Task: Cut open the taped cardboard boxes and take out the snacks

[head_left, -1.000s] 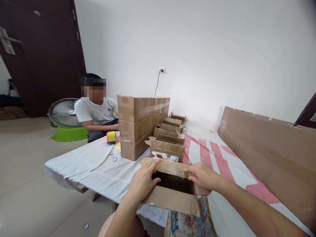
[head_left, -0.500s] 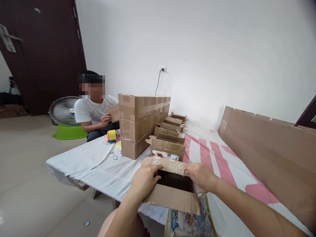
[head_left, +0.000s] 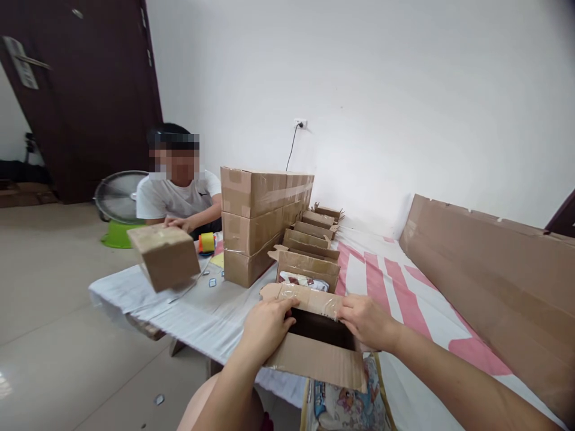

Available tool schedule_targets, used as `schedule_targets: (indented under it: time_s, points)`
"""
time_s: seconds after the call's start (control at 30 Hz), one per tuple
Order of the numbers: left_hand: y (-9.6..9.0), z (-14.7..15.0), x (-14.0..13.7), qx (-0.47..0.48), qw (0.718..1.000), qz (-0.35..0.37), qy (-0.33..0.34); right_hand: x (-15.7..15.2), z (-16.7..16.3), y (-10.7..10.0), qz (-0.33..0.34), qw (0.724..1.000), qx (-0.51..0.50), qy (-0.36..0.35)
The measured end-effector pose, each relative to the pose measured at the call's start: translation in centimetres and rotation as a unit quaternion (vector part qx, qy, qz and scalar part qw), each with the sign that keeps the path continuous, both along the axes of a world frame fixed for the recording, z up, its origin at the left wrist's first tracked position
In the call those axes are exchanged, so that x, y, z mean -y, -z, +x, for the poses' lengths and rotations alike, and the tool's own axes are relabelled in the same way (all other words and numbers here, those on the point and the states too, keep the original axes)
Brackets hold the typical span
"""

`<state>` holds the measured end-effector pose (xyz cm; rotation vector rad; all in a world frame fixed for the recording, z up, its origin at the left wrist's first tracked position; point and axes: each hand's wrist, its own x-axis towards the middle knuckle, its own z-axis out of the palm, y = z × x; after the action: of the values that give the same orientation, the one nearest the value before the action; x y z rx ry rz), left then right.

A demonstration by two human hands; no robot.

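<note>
The open box (head_left: 317, 361) is between my hands, my left hand (head_left: 269, 323) gripping its left edge, my right hand (head_left: 366, 320) pinching the far flap (head_left: 314, 299). Beyond it runs a row of boxes (head_left: 309, 263), beside a taller stack (head_left: 265, 230).

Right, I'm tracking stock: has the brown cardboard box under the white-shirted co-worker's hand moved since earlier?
Yes: the box moved leftward and nearer the camera, clear of the taped brown cardboard stack.

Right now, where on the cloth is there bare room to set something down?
The widest patch is the pink-striped cloth between the row of open boxes and the cardboard panel. A smaller one lies between the left hand and the small pieces. Crowded: the taped stack beside the open boxes.
</note>
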<state>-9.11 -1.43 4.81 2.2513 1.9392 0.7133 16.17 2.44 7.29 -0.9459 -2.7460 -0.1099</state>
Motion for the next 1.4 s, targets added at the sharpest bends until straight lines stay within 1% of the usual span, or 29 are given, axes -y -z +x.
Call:
schedule_targets:
  time_s: [0.1, 0.23, 0.4, 0.57, 0.73, 0.87, 1.0, 1.23, 1.4]
  points:
    - [0.0, 0.0, 0.0, 0.000, 1.000, -0.001, -0.004, -0.3, 0.0, -0.3, -0.053, 0.994, -0.083, 0.048]
    - [0.0, 0.1, 0.0, -0.002, 1.000, 0.001, -0.004, -1.0, -0.3, -1.3, -0.077, 0.985, -0.133, 0.079]
    - [-0.3, 0.2, 0.1, -0.015, 1.000, -0.007, -0.001, -2.1, -1.4, -2.0, -0.125, 0.979, -0.130, 0.097]
    - [-0.7, 0.3, 0.1, -0.027, 0.999, -0.030, -0.007, -3.2, -2.9, -2.3, -0.150, 0.973, -0.113, 0.134]
    - [-0.6, 0.2, 0.0, -0.028, 0.999, -0.032, -0.005, -3.9, -3.8, -2.2, -0.174, 0.972, -0.082, 0.133]
    - [-0.5, 0.1, 0.0, -0.029, 0.999, -0.030, -0.004, -3.9, -3.7, -2.0, -0.178, 0.972, -0.073, 0.136]
    - [-0.4, 0.2, -0.1, -0.027, 0.999, -0.028, -0.001, -3.7, -3.4, -1.7, -0.175, 0.974, -0.071, 0.124]
    - [-0.3, 0.2, 0.0, -0.034, 0.999, -0.026, -0.006, -4.1, -3.0, -0.7, -0.132, 0.980, -0.102, 0.110]
    - [-0.4, 0.3, 0.0, -0.030, 0.999, -0.030, -0.006, -4.5, -3.0, -0.4, -0.131, 0.982, -0.092, 0.096]
